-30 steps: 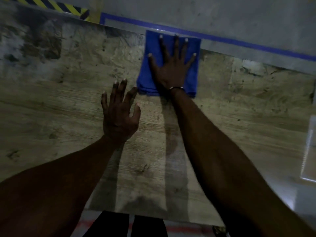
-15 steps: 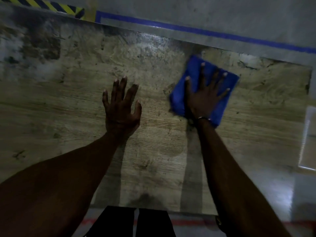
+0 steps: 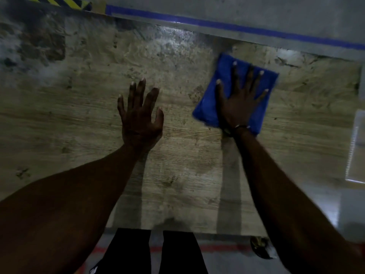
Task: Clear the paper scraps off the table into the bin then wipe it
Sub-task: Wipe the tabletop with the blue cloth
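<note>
Right hand [image 3: 240,104] has pushed blue cloth [image 3: 212,107] farther right across table [image 3: 79,119].

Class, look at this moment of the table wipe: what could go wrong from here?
1. The blue cloth under the flat right hand lies near the table far edge; a long stroke might push it off.
2. The left hand rests flat on the table, so that patch may go unwiped.

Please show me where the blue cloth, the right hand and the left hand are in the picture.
blue cloth [image 3: 207,107]: head view, on its bare lower left part.
right hand [image 3: 240,104]: head view, on the back of the hand.
left hand [image 3: 141,123]: head view, on the back of the hand.
</note>
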### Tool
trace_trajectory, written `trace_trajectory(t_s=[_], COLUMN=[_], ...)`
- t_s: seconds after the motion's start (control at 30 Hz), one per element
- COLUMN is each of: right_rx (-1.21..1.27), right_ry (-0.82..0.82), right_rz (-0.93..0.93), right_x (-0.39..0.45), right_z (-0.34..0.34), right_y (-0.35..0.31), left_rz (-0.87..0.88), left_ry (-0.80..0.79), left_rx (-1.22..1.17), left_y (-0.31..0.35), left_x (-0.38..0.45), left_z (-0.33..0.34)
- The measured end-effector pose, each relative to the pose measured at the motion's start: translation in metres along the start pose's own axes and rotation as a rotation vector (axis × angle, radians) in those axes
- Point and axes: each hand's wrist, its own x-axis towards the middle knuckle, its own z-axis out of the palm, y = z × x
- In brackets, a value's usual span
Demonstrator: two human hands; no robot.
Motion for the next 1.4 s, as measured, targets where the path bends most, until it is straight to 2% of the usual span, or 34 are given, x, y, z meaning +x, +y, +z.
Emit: trace_trajectory(t_s=[0.13, 0.2, 0.27, 0.43, 0.5, 0.6, 0.77, 0.83, 0.93, 1.07, 1.17, 1.3, 1.4], right_rx=[0.028, 0.072, 0.044, 0.014, 0.039, 0.007, 0.068, 0.048, -0.021, 0.007, -0.019, 0.048, 0.072], right_ry=[-0.117, -0.161, -0.146, -0.056, -0.053, -0.017, -0.195, -0.176, -0.068, -0.042, -0.03, -0.159, -0.211], right_rz=[-0.214, -0.266, -0.255, -0.019, 0.018, 0.008, -0.21, -0.213, -0.044, 0.079, 0.077, -0.144, -0.217], right_x=[-0.111, -0.136, -0.121, -0.016, -0.007, -0.061, -0.188, -0.178, -0.115, -0.061, -0.111, -0.242, -0.28], right_z=[-0.004, -0.008, -0.005, -0.004, -0.004, -0.002, -0.012, -0.01, -0.002, -0.001, 0.0, -0.008, -0.012], right_y=[-0.036, -0.034, -0.021, 0.007, 0.005, -0.02, -0.038, -0.021, 0.001, 0.012, -0.014, -0.051, -0.036], left_rz=[-0.018, -0.017, -0.015, -0.002, 0.002, -0.017, 0.0, 0.004, 0.008, 0.017, 0.045, 0.059, 0.09], left_ry=[-0.036, -0.039, -0.036, -0.022, -0.02, -0.041, -0.038, -0.024, 0.007, 0.017, 0.04, 0.013, 0.027], left_rx=[0.049, 0.057, 0.045, 0.001, 0.002, 0.002, 0.027, 0.022, 0.013, -0.024, -0.021, 0.015, -0.012], left_y=[0.0, 0.0, 0.001, -0.003, -0.004, 0.0, -0.002, -0.003, -0.004, -0.006, -0.007, -0.01, -0.015], left_x=[0.001, 0.002, 0.001, 0.001, 0.002, 0.001, -0.001, -0.001, -0.003, -0.003, -0.004, -0.004, -0.004], left_z=[-0.001, -0.002, -0.001, 0.001, 0.0, -0.001, -0.001, 0.0, 0.003, 0.007, 0.007, 0.007, 0.009])
